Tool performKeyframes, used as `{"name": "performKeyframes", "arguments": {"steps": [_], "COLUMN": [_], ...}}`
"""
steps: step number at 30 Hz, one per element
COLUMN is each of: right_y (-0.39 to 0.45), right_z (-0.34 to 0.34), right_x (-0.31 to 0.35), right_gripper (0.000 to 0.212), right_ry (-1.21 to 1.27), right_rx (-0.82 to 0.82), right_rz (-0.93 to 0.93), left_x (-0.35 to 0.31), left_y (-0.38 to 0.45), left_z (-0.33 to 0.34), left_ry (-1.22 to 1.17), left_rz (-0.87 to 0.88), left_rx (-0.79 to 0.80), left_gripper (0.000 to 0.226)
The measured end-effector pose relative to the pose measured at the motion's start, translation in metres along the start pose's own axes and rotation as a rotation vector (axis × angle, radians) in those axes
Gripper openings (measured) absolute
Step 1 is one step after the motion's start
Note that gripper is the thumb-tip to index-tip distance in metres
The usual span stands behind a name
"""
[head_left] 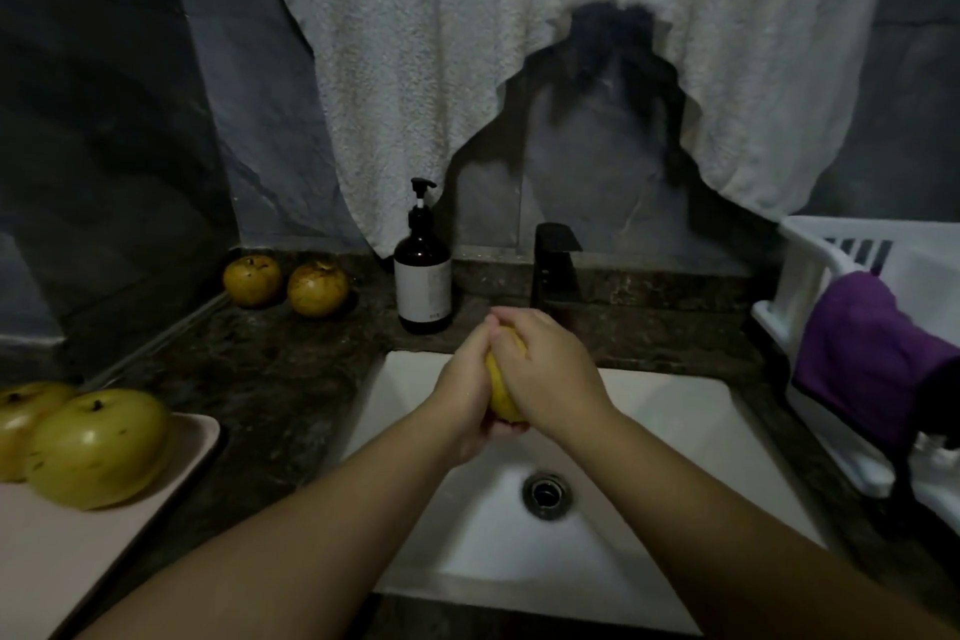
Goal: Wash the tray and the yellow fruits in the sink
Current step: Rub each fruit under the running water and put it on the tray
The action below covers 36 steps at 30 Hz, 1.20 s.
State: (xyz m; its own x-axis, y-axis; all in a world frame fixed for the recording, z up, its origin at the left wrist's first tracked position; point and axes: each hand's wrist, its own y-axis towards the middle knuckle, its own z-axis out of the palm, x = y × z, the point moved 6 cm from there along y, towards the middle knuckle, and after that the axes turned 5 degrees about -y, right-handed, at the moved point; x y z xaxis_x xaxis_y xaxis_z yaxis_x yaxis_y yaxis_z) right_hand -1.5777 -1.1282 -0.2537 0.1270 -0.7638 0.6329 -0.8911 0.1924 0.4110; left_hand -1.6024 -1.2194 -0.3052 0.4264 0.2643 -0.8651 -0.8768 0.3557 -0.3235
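Yellow smooth round fruit (501,392) | cupped in left hand (467,398) grip and right hand (545,374) grip | over white sink (675,431)

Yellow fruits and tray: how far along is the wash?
Done: two fruits on the tray look glossy, possibly already washed. In hand: left hand and right hand clasp one yellow fruit over the sink by the faucet. Left: two duller fruits on the counter; the tray's wash is unconfirmed.
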Motion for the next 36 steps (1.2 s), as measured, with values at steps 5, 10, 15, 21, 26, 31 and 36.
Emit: {"name": "performKeyframes", "arguments": {"steps": [5, 10, 15, 21, 26, 31, 36], "right_y": [0.011, 0.011, 0.032, 0.108, 0.154, 0.178, 0.189], "right_z": [0.002, 0.014, 0.013, -0.010, 0.009, 0.034, 0.042], "right_x": [-0.010, 0.028, 0.020, 0.053, 0.071, 0.081, 0.085], "right_gripper": [0.031, 0.037, 0.030, 0.034, 0.058, 0.063, 0.046], "right_ry": [0.434, 0.081, 0.276, 0.507, 0.519, 0.485, 0.425], "right_rx": [0.013, -0.081, 0.102, 0.088, 0.327, 0.407, 0.406], "right_rz": [0.242, -0.134, 0.122, 0.248, 0.535, 0.618, 0.589], "left_x": [-0.016, -0.021, -0.017, -0.040, -0.057, -0.062, -0.058], "left_y": [0.000, -0.006, 0.017, 0.028, 0.050, 0.068, 0.077], "left_z": [-0.005, -0.003, -0.027, -0.044, -0.057, -0.063, -0.063], "left_ry": [-0.096, -0.156, -0.163, -0.160, -0.154, -0.171, -0.213], "left_rz": [0.028, 0.166, 0.015, 0.050, 0.067, 0.059, 0.041], "left_rx": [-0.009, -0.064, -0.082, -0.127, -0.139, -0.135, -0.101], "left_gripper": [0.048, 0.027, 0.046, 0.053, 0.051, 0.042, 0.042]}}
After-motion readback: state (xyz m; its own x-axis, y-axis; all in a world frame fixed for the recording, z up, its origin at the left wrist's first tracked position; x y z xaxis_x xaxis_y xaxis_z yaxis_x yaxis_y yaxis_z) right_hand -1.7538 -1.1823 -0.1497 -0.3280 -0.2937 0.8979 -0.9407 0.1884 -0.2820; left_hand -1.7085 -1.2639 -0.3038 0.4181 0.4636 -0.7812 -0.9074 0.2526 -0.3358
